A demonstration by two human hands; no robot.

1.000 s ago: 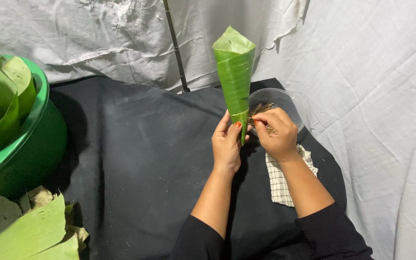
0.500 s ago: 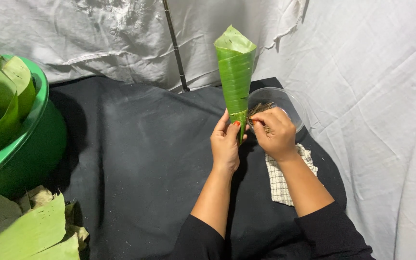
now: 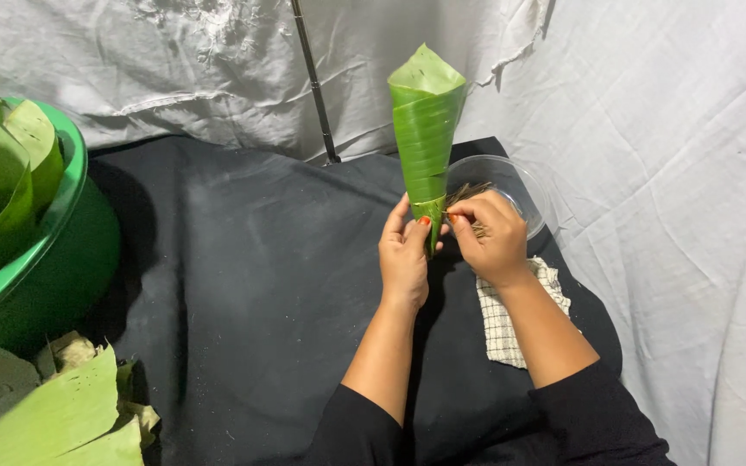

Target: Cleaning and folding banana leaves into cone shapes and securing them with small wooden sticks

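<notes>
A green banana-leaf cone [image 3: 425,129] stands upright, wide mouth up, its narrow tip pinched in my left hand [image 3: 405,255]. My right hand [image 3: 494,237] is closed on a thin stick whose point touches the cone's lower tip, right beside my left thumb. Behind my right hand sits a clear round bowl [image 3: 520,185] with several thin brown sticks [image 3: 466,194] in it.
A black cloth [image 3: 243,285] covers the work surface. A white checked rag [image 3: 504,324] lies under my right wrist. A green basin [image 3: 53,250] holding rolled leaves stands at far left, with leaf pieces [image 3: 53,414] in front. A dark pole [image 3: 314,82] rises against the white backdrop.
The cone has shifted slightly up and to the right. My right hand has edged closer to the cone's tip with the stick.
</notes>
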